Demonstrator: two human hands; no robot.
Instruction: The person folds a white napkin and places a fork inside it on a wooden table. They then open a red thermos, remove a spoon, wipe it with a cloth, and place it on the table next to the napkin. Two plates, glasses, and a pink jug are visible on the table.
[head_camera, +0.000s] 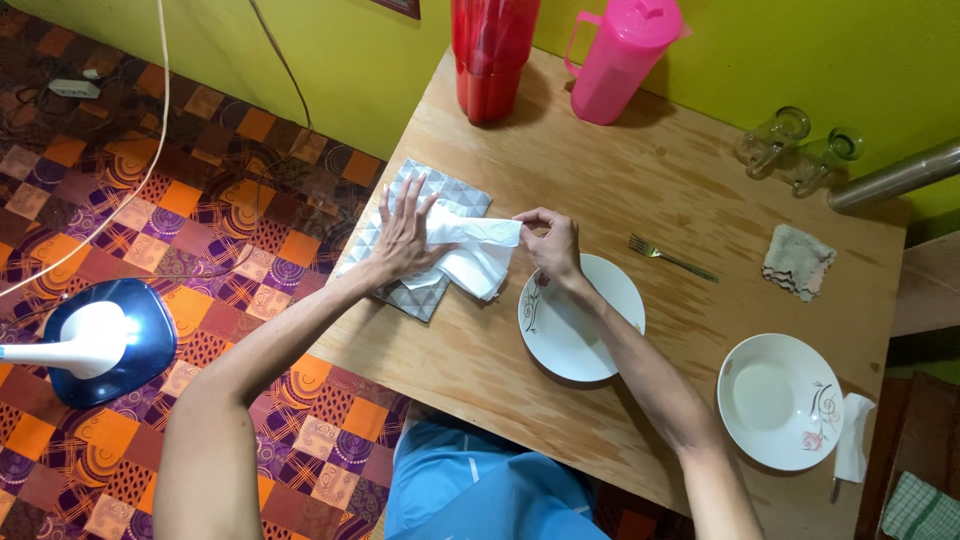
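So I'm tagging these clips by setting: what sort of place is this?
Probably a home dining corner: a wooden table set with white plates, a fork and a pink pitcher, on a patterned floor mat.

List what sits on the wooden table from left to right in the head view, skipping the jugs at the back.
Grey patterned placemat → white paper napkin → white flat plate → silver metal fork → white deep bowl → small folded cloth.
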